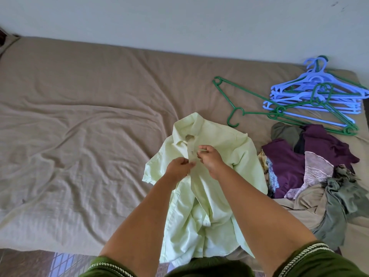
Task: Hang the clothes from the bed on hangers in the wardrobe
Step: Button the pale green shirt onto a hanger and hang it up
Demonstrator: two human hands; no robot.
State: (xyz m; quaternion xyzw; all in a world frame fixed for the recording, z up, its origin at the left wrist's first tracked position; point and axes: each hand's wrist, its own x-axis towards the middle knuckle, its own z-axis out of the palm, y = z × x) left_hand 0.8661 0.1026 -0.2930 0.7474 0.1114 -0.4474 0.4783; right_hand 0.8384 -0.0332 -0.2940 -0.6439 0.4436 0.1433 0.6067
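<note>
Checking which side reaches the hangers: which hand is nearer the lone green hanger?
Right. The right hand pinches the shirt front just below the green hanger; the left hand grips the shirt farther away.

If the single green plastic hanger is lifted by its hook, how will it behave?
The single green plastic hanger probably stays stiff: its thin bars lie straight. It looks light, being an open frame. It lies apart from the hanger pile, so it likely lifts free.

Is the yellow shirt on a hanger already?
No, the pale yellow shirt lies on the bed with both hands pinching its front, and the hangers lie apart from it.
</note>
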